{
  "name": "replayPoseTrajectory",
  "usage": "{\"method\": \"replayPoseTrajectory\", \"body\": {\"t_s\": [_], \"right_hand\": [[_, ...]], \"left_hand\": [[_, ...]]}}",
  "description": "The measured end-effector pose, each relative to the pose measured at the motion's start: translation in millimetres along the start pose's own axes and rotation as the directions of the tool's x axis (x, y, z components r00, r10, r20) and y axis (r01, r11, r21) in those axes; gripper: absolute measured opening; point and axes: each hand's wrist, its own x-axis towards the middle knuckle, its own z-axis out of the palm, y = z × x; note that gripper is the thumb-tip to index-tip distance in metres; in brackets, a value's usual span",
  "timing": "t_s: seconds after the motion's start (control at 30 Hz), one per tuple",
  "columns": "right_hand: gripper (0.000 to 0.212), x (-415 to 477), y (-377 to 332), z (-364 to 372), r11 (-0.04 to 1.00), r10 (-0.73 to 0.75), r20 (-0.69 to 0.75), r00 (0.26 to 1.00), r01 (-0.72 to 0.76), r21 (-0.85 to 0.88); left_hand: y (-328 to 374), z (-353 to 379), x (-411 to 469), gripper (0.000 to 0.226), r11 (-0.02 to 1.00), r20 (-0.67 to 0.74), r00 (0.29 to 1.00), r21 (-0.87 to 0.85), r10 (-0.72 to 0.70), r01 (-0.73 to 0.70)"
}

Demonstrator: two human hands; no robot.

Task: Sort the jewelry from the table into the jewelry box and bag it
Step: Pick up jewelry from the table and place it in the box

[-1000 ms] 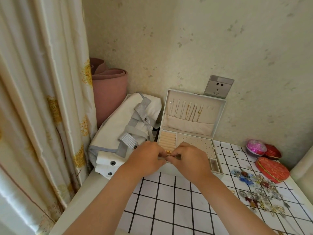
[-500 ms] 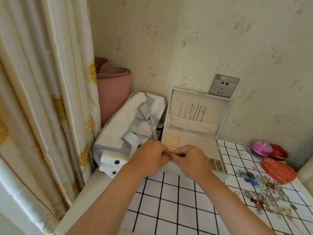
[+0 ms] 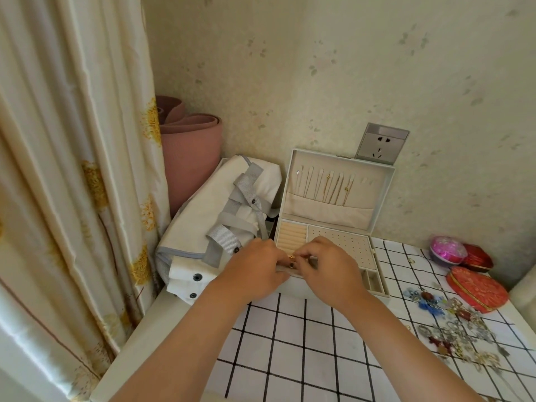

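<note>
The white jewelry box stands open against the wall, with several gold chains hanging in its lid and ring rolls in its tray. My left hand and my right hand meet over the box's front left corner. Together their fingertips pinch a small gold piece of jewelry above the ring rolls. A heap of mixed jewelry lies on the checked tablecloth at the right. A white bag with grey straps lies to the left of the box.
A red heart-shaped case, a pink round case and a smaller red case sit at the right rear. A rolled pink mat stands in the corner, a curtain hangs at the left, and a wall socket is behind the box.
Both hands stay together over the box's front left corner, still pinching the small gold piece. The view has shifted slightly; nothing else has moved.
</note>
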Motion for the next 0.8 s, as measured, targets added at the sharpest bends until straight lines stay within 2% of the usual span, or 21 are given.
{"method": "replayPoseTrajectory", "body": {"t_s": [0.1,0.27,0.57,0.7,0.8], "right_hand": [[0.022,10.2,3.5,-1.2,0.997,-0.057,0.067,0.996,0.06,-0.046],[0.016,24.3,1.3,-0.5,0.993,-0.042,0.196,0.98,0.061,-0.096],[0.015,21.7,4.9,7.8,0.993,-0.002,0.146,0.989,-0.016,0.12],[0.016,17.9,8.2,10.2,0.996,-0.018,0.106,0.994,0.008,0.093],[0.017,17.2,9.8,8.9,0.99,0.016,0.138,0.99,-0.035,0.136]], "left_hand": [[-0.5,0.7,2.4,0.031,0.999,-0.035,0.999,-0.031,-0.026,0.025],[-4.2,4.4,4.3,0.032,0.995,-0.077,0.994,-0.069,-0.075,0.07],[-5.3,5.5,5.9,0.033,0.995,-0.061,0.995,-0.07,-0.074,0.07],[-5.0,6.1,5.5,0.033,0.997,-0.061,0.997,-0.061,-0.051,0.047],[-4.3,6.7,3.6,0.034,0.997,-0.055,0.998,-0.073,-0.034,0.03]]}}
